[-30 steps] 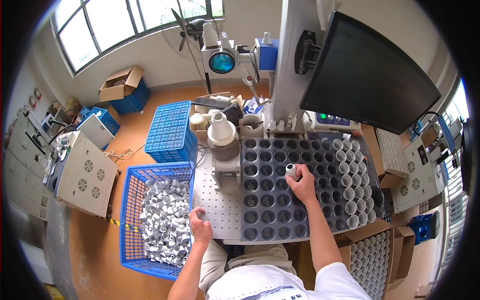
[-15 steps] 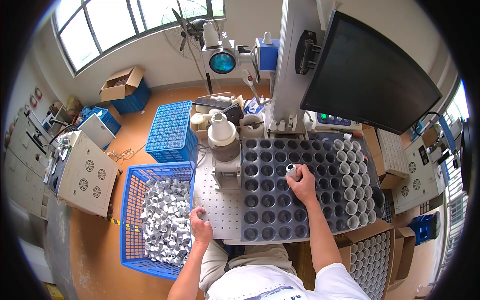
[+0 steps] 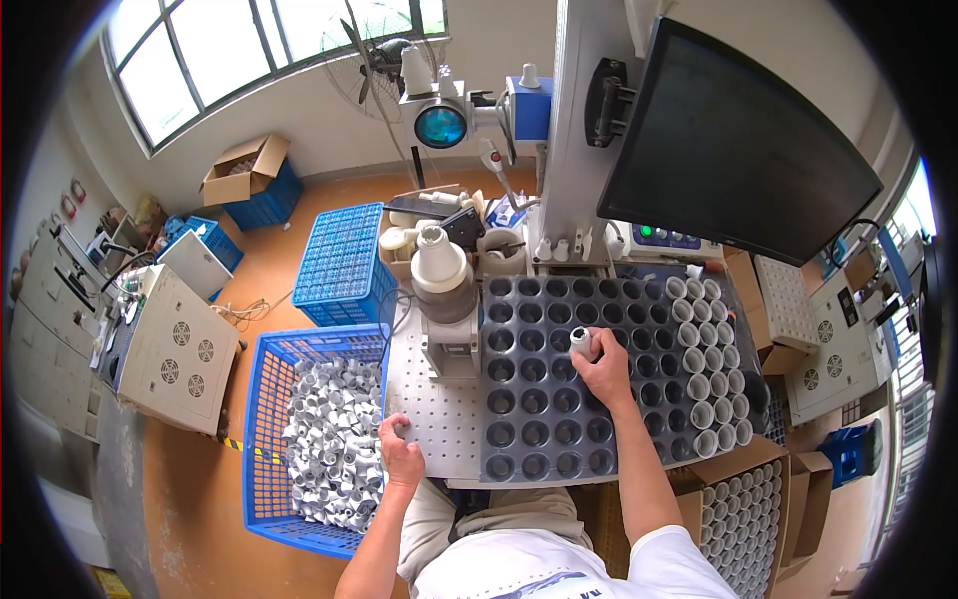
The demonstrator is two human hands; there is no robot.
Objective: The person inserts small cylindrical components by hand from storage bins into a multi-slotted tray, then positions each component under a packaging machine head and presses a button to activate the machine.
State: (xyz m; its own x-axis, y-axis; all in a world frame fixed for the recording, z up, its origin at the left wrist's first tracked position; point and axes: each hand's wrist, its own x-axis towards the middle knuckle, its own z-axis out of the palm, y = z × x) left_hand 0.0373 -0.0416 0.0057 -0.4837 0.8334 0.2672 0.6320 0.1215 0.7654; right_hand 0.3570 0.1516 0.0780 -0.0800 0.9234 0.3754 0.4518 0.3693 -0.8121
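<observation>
My right hand grips a small white plastic lamp housing, its open dark-rimmed end upward, over the middle of the black tray of round cups. My left hand rests at the front left edge of the perforated metal plate, fingers curled in, with no object visible in it. Beside it, a blue basket holds a heap of similar white housings. White housings stand in columns at the tray's right side. Another white cone-shaped piece sits on the machine fixture behind the plate.
A laser-like head with a round lens hangs above the fixture. A large monitor overhangs the back right. A blue crate stands at the back left. A cardboard box of white housings is at the lower right.
The camera view has shifted very slightly. Both hands keep their places, and the right hand still holds the white lamp housing over the tray.
</observation>
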